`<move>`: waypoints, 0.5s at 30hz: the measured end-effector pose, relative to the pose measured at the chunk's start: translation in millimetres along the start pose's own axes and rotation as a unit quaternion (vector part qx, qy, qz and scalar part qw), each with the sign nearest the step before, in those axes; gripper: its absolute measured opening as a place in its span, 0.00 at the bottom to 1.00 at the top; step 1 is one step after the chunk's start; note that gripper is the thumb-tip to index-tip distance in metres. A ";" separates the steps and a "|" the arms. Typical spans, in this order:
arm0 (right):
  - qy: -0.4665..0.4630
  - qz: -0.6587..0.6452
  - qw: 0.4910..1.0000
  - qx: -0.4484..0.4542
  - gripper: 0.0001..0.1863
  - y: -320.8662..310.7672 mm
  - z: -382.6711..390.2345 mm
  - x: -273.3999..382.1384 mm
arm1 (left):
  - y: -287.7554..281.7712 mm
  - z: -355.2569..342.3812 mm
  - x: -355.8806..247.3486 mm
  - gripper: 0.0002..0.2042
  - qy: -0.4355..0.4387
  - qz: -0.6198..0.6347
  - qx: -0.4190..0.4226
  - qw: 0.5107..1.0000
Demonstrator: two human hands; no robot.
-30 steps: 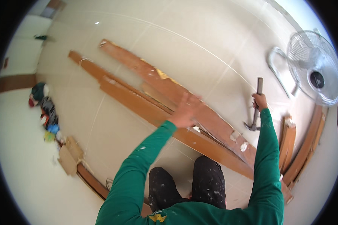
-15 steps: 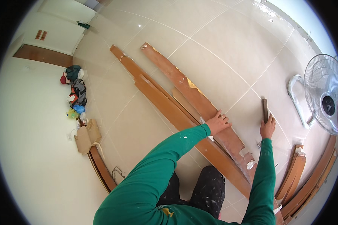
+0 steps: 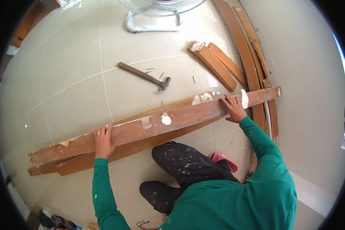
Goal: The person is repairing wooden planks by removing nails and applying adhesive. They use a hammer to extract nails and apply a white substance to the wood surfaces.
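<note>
My left hand [image 3: 103, 142] grips a long, worn wooden plank [image 3: 191, 117] toward its left end, and my right hand [image 3: 234, 108] grips it further right, both with fingers over its far edge. The plank bears white and yellow patches. More boards [image 3: 84, 161] lie under and beside it on the floor. A claw hammer [image 3: 145, 76] lies beyond the plank, out of my hands, with several loose nails [image 3: 162, 74] around it.
A standing fan [image 3: 153, 27] is at the top. Short boards [image 3: 214, 67] and long boards [image 3: 253, 57] lie along the right wall [image 3: 302, 76]. My knees are on the near side, by a pink slipper [image 3: 228, 163]. A pile of bags [image 3: 57, 220] sits at the lower left.
My view has turned to the right. My right hand has let go of the hammer, now lying on the floor, and has taken hold of the plank alongside my left hand.
</note>
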State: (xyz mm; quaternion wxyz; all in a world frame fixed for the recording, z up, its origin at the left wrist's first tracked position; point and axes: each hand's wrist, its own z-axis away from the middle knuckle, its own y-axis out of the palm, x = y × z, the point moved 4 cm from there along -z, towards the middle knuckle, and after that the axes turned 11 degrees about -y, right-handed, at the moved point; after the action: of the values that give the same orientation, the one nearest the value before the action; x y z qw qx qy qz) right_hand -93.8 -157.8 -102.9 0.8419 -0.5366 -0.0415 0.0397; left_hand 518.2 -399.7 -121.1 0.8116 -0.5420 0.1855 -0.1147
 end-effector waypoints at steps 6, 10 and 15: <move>-0.046 -0.025 0.997 -0.057 0.53 8.8 -2.3 3.2 | 1.2 20.1 23.4 0.45 -0.005 -0.023 0.011 1.000; -0.098 -0.062 0.992 -0.044 0.51 -15.0 -24.9 46.8 | 7.5 45.7 75.8 0.43 -0.047 -0.013 0.010 0.999; -0.158 -0.143 0.973 -0.086 0.52 -34.4 -44.7 139.3 | -11.5 92.1 155.5 0.34 -0.065 0.040 -0.069 0.995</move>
State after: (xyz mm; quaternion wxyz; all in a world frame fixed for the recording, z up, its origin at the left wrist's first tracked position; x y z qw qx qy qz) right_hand 50.4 -197.0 -86.7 0.7721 -0.5826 -0.2539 -0.0002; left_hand 698.3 -387.2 -106.4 0.7863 -0.5955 0.1612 -0.0332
